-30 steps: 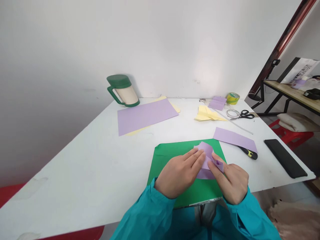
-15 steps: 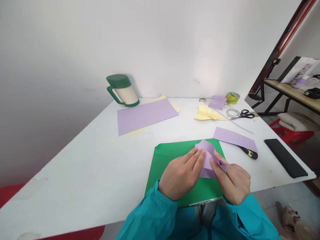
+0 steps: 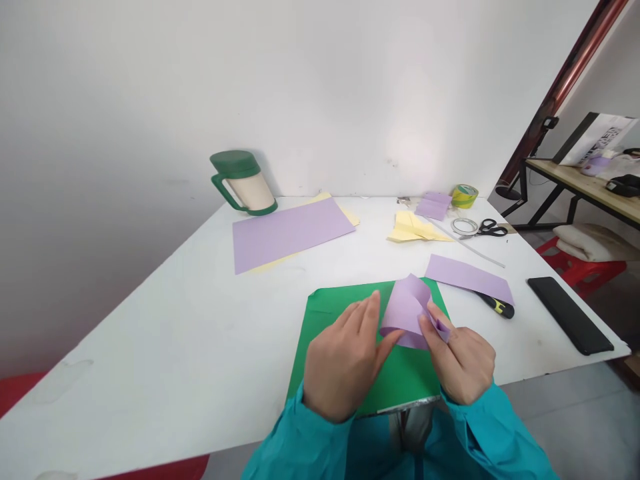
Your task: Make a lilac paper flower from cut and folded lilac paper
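A small purple sheet of paper [image 3: 404, 308], curled and partly folded, is over a green board [image 3: 325, 313] at the table's near edge. My right hand [image 3: 463, 357] pinches its right side between thumb and fingers, where a narrow folded part sticks out. My left hand [image 3: 345, 353] is at the paper's left side with the thumb spread away from the straight fingers. The left thumb tip touches the paper's lower edge, and the other fingers stand clear of it.
A purple strip [image 3: 470, 279] partly covers a utility knife [image 3: 500, 307]; a black phone [image 3: 570, 315] lies farther right. Behind are folded yellow paper [image 3: 415, 228], scissors [image 3: 491, 228], tape rolls [image 3: 465, 196] and a small purple piece [image 3: 434, 205]. A large purple sheet [image 3: 293, 233] lies near a green-lidded jug [image 3: 245, 183].
My left hand has moved left off the paper, its thumb opening away from the fingers. The paper's left part has sprung up into a curl. My right hand keeps its pinch.
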The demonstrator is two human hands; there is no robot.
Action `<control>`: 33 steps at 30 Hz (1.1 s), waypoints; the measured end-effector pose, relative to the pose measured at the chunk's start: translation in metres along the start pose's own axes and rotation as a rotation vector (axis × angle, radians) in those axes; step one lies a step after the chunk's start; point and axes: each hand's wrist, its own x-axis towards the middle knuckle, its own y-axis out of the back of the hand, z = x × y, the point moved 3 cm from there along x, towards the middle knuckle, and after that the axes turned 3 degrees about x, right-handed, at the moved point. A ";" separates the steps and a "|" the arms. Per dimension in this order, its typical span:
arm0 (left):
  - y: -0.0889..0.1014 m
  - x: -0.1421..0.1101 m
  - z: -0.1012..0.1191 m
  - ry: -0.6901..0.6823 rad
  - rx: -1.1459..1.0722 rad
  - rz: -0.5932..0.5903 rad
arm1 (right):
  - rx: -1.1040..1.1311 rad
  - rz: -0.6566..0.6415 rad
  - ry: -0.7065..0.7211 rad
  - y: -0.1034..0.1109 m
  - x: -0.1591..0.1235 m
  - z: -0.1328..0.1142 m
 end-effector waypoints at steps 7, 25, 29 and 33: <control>-0.010 -0.018 0.039 0.947 -1.132 -0.205 | 0.017 -0.050 0.085 0.001 0.006 -0.008; -0.031 -0.008 0.040 1.554 -1.924 0.268 | 0.001 -0.054 0.070 -0.006 0.002 -0.026; -0.032 -0.006 0.035 1.564 -2.142 0.094 | 0.052 -0.030 0.106 -0.009 -0.005 -0.023; -0.035 -0.007 0.028 1.613 -2.197 0.010 | 0.079 -0.049 0.104 -0.011 -0.010 -0.022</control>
